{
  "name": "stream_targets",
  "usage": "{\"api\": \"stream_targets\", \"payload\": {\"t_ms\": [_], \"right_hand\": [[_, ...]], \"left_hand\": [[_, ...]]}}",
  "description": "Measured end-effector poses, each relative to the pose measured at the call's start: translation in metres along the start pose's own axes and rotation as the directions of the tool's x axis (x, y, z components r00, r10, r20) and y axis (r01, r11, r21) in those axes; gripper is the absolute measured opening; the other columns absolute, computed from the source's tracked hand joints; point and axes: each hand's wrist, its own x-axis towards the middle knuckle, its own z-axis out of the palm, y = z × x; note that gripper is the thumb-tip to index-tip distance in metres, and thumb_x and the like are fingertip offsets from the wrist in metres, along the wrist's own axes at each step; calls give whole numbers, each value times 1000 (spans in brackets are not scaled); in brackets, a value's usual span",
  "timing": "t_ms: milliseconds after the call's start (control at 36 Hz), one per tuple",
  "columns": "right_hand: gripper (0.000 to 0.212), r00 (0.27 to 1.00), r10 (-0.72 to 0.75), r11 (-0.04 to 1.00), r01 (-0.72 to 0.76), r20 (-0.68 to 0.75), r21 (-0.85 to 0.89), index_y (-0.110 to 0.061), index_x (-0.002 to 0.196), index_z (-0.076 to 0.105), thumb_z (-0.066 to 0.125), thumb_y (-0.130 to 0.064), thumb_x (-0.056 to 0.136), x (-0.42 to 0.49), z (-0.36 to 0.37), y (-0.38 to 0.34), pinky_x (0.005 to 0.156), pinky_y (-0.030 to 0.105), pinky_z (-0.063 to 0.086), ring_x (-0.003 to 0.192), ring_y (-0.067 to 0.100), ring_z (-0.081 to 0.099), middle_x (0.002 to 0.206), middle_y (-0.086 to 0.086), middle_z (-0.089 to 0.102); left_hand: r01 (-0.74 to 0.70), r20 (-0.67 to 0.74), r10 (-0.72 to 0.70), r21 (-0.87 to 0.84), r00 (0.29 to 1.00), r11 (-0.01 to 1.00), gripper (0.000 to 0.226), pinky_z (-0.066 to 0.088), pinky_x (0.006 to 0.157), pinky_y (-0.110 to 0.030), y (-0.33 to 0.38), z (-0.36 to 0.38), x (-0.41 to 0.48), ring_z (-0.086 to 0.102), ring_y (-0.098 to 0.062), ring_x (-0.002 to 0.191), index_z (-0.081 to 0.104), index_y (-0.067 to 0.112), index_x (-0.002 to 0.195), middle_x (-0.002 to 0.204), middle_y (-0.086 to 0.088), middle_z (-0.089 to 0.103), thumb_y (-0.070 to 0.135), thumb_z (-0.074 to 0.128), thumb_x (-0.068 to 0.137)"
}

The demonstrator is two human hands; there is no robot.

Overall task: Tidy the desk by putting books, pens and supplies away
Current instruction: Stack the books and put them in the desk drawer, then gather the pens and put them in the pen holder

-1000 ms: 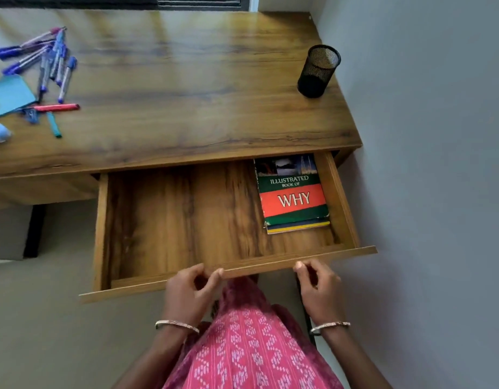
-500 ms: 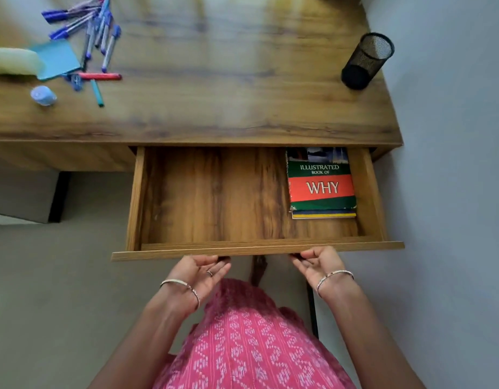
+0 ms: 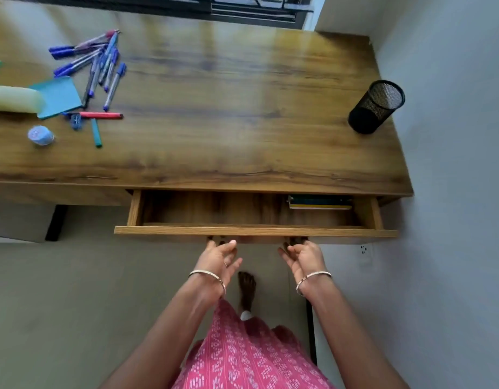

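Along the near edge of the desk (image 3: 242, 113), one drawer (image 3: 254, 231) is standing partly open. One stack of books (image 3: 320, 202) is lying at its right end, mostly under the desk top; I am counting at least two edges there, no firmer.

At the far left, about eight blue-capped pens (image 3: 102, 66) are lying crossed over one another, so that count is approximate. Beside them are lying:
- one red pen (image 3: 101, 115)
- one teal pen (image 3: 96, 133)
- one blue sharpener (image 3: 75, 119)
- one teal note pad (image 3: 58, 96)
- one pale blue round item (image 3: 40, 135)
- one yellow-green object (image 3: 14, 98), cut off by the frame

One black mesh cup (image 3: 376, 108) is standing at the right end, well apart from the pens.

I am holding my left grip (image 3: 219, 258) and right grip (image 3: 303, 256) palms up below the drawer front. Each is half open, fingers loosely curled, thumbs free, fingertips meeting the front's lower edge. Neither is clasping anything. One bangle is sitting on each wrist.

A wall is running just beside the desk's right end.
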Motion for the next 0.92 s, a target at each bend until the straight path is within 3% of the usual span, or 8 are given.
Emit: {"api": "stream_targets", "payload": {"t_ms": [139,250,333,472,556,667,806,917], "right_hand": [[58,998,-56,997,57,26,-60,-3,145,30,35,18,91,17,22,-8,107,49,42,85,14,50,99,7,47],[43,993,-95,978,106,67,-179,-12,117,48,39,19,89,31,35,-20,104,46,41,89,13,54,121,14,53],[52,986,-122,957,148,116,-251,-22,120,46,41,19,88,42,45,-29,102,44,42,110,21,56,140,12,45],[28,992,-75,919,108,102,-379,0,112,53,49,12,87,58,49,-36,96,47,45,79,13,52,117,14,57],[19,994,-33,902,73,100,-426,-9,90,53,52,10,85,64,51,-39,84,38,41,73,10,47,82,1,46],[26,993,-20,888,73,120,-454,-17,80,47,54,8,86,67,52,-39,85,38,41,73,10,47,79,1,48],[23,990,-75,871,123,117,-476,-12,96,53,52,9,87,63,49,-46,87,41,47,75,11,51,84,4,53],[6,979,-198,718,173,41,-674,-9,82,64,59,-12,81,62,44,-58,85,50,56,79,25,64,87,10,69]], "left_hand": [[-77,-52,85,152,995,985,82,33,114,-44,-2,36,17,45,-29,132,-1,26,154,150,-17,34,-8,45,95],[-113,-116,143,228,983,967,80,47,87,-30,5,49,45,54,-18,89,10,25,154,112,-8,52,-8,50,93],[-123,-108,162,303,981,945,87,39,105,-32,13,48,62,51,-19,112,6,32,154,128,-18,48,-5,54,92],[-189,-47,226,399,973,897,97,29,117,-44,21,51,73,30,-22,143,-3,42,151,159,-14,14,-10,53,90],[-220,-7,249,441,968,870,101,25,118,-42,22,50,74,19,-16,146,-6,41,151,161,-5,7,-14,52,88],[-194,-3,220,462,976,866,101,27,118,-41,24,41,77,18,-17,147,-1,40,152,161,-6,10,-15,52,86],[-166,1,191,504,982,848,89,32,115,-45,31,30,73,31,-21,143,15,30,154,157,-7,25,-14,52,86],[-182,-4,223,568,975,803,61,39,111,-43,45,13,72,48,-22,129,39,14,146,145,-4,46,-4,54,90]]}}
